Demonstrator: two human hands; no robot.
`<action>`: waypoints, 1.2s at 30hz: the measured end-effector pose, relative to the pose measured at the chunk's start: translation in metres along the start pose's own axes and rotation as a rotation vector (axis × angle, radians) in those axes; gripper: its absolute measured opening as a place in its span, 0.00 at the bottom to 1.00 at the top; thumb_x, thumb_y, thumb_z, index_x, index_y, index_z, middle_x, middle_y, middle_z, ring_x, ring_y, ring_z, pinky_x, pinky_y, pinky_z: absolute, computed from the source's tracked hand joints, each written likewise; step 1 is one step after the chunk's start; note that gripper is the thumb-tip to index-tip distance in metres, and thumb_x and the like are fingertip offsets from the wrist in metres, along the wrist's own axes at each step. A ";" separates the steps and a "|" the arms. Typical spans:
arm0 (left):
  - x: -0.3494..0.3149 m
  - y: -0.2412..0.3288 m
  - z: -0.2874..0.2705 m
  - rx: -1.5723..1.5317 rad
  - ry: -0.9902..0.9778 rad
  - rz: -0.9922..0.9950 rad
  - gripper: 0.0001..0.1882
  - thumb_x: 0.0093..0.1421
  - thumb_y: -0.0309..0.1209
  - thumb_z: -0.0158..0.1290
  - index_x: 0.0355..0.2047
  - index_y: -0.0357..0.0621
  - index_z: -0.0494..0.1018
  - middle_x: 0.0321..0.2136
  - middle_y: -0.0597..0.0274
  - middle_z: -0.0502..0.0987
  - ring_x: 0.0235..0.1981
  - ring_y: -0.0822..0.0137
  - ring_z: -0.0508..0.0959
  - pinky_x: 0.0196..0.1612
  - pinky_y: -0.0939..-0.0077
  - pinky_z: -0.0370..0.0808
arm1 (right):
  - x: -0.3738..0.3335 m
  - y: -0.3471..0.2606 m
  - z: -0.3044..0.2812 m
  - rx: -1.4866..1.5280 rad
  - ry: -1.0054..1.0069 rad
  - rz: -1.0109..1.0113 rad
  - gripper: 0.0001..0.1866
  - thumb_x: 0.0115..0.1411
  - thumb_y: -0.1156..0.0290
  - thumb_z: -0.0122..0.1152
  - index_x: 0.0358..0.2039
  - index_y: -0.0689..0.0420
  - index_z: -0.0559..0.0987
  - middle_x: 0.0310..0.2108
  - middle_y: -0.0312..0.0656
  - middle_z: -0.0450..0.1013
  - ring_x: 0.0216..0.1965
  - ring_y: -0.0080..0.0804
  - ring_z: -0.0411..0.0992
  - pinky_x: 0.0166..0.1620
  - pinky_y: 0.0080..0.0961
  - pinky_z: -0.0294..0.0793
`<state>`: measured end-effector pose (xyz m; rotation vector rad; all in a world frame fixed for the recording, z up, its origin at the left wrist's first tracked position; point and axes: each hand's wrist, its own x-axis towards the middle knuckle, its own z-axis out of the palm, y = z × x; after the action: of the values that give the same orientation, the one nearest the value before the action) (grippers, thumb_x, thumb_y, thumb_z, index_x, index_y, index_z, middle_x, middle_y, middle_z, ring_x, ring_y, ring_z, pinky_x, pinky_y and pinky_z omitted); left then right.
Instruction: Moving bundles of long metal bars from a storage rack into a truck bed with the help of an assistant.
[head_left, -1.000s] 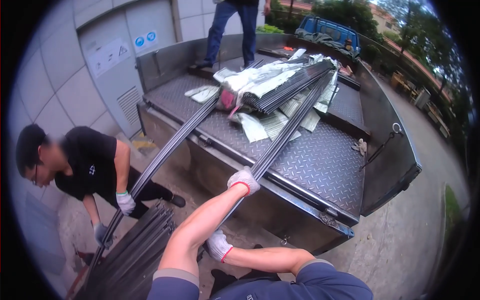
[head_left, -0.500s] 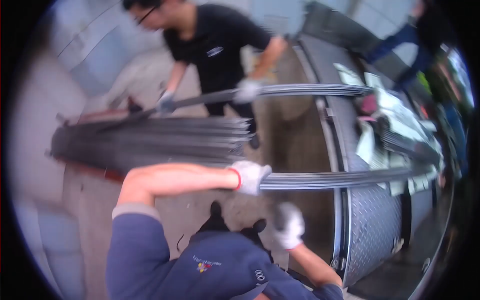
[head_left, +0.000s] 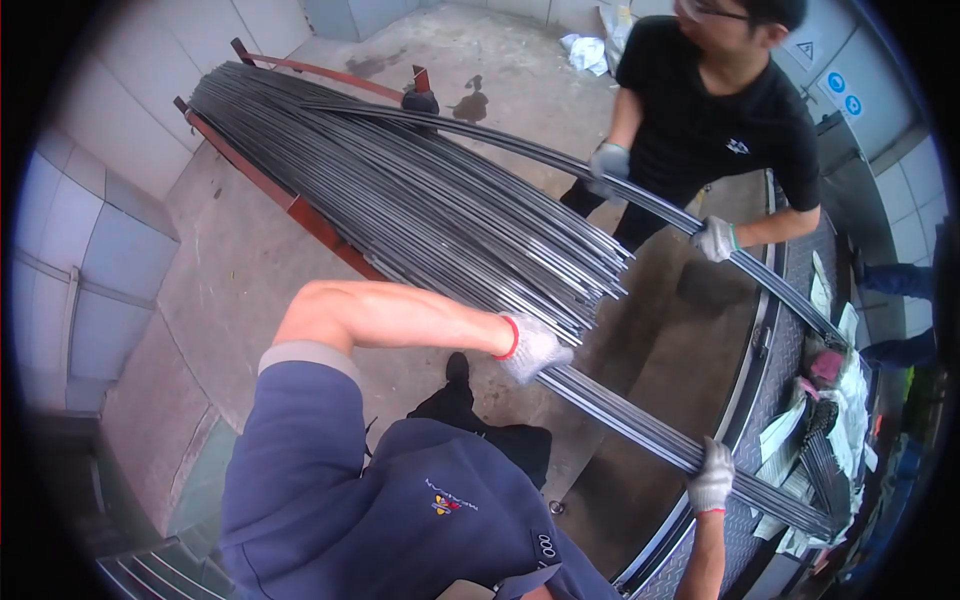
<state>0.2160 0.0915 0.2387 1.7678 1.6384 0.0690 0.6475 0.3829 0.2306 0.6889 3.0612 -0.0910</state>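
Observation:
A bundle of long thin dark grey metal rods (head_left: pixel 625 417) slants from the middle toward the lower right. My left hand (head_left: pixel 533 347), in a white knit glove with a red cuff, is closed round its near end. My right hand (head_left: pixel 712 476), gloved alike, wraps the same bundle farther along. The bundle's far end reaches torn white wrapping (head_left: pixel 850 400) at the right. Just beyond my left hand lies a large stack of similar rods (head_left: pixel 400 190), its uneven ends facing right.
A co-worker (head_left: pixel 715 150) in a black shirt grips another rod bundle (head_left: pixel 560 162) with two gloved hands. The stack rests in a red-brown metal frame (head_left: pixel 270 190). A diamond-plate metal platform (head_left: pixel 800 260) stands at the right; another person's blue-clad legs (head_left: pixel 897 283) show beyond it.
My right hand, apart from the rods before, now grips them. My view has turned, so the rods slant down to the right and the co-worker appears farther right. My left hand keeps its hold.

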 end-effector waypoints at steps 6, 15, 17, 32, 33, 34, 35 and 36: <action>0.014 -0.015 0.003 -0.027 0.008 -0.010 0.21 0.51 0.31 0.59 0.47 0.49 0.73 0.32 0.44 0.82 0.39 0.39 0.83 0.41 0.44 0.77 | -0.016 0.074 0.012 -0.067 -0.182 0.152 0.27 0.42 0.74 0.73 0.47 0.55 0.77 0.43 0.51 0.77 0.49 0.57 0.75 0.56 0.48 0.75; 0.031 -0.030 0.005 -0.099 -0.050 0.014 0.22 0.51 0.35 0.60 0.48 0.48 0.75 0.36 0.47 0.83 0.41 0.41 0.83 0.43 0.46 0.78 | -0.003 0.106 0.030 -0.050 -0.370 0.035 0.19 0.41 0.70 0.72 0.36 0.57 0.79 0.33 0.53 0.80 0.40 0.58 0.79 0.46 0.47 0.81; 0.033 -0.035 0.006 -0.101 -0.105 -0.016 0.20 0.50 0.34 0.59 0.45 0.47 0.76 0.35 0.47 0.82 0.41 0.40 0.82 0.43 0.47 0.77 | 0.008 0.099 0.016 -0.037 -0.431 0.030 0.21 0.41 0.69 0.73 0.39 0.57 0.81 0.34 0.52 0.81 0.41 0.58 0.80 0.47 0.45 0.82; -0.066 -0.099 0.011 0.094 0.267 -0.435 0.27 0.43 0.31 0.64 0.47 0.49 0.79 0.41 0.54 0.83 0.48 0.47 0.82 0.53 0.51 0.78 | 0.115 -0.020 0.021 -0.021 -0.821 -0.020 0.34 0.41 0.58 0.80 0.50 0.56 0.82 0.40 0.53 0.83 0.46 0.52 0.82 0.52 0.41 0.82; -0.081 -0.104 0.010 0.151 0.351 -0.462 0.27 0.42 0.30 0.65 0.46 0.47 0.79 0.43 0.55 0.83 0.51 0.48 0.81 0.56 0.50 0.77 | 0.124 -0.037 0.020 0.028 -0.790 -0.044 0.34 0.41 0.58 0.79 0.50 0.56 0.82 0.40 0.54 0.83 0.45 0.53 0.82 0.51 0.41 0.82; -0.097 -0.112 0.015 0.140 0.475 -0.508 0.28 0.41 0.28 0.65 0.47 0.46 0.79 0.47 0.54 0.81 0.55 0.48 0.78 0.60 0.50 0.74 | 0.132 -0.052 0.018 0.071 -0.760 -0.071 0.33 0.41 0.59 0.79 0.50 0.56 0.82 0.40 0.54 0.83 0.45 0.53 0.82 0.51 0.41 0.82; -0.112 -0.119 0.023 0.130 0.598 -0.553 0.30 0.40 0.27 0.65 0.49 0.45 0.78 0.50 0.53 0.80 0.59 0.48 0.76 0.63 0.51 0.72 | 0.141 -0.064 0.020 0.062 -0.763 -0.070 0.33 0.41 0.59 0.79 0.50 0.56 0.82 0.40 0.54 0.83 0.45 0.53 0.82 0.51 0.41 0.82; -0.128 -0.121 0.037 0.211 0.890 -0.582 0.34 0.40 0.25 0.64 0.53 0.45 0.77 0.56 0.49 0.76 0.63 0.47 0.73 0.67 0.53 0.70 | 0.149 -0.075 0.024 0.094 -0.744 -0.075 0.33 0.41 0.59 0.79 0.51 0.56 0.82 0.40 0.54 0.83 0.45 0.53 0.82 0.50 0.41 0.82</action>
<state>0.1063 -0.0465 0.2015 1.3893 2.8310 0.4803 0.4804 0.3775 0.2084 0.4096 2.3712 -0.3934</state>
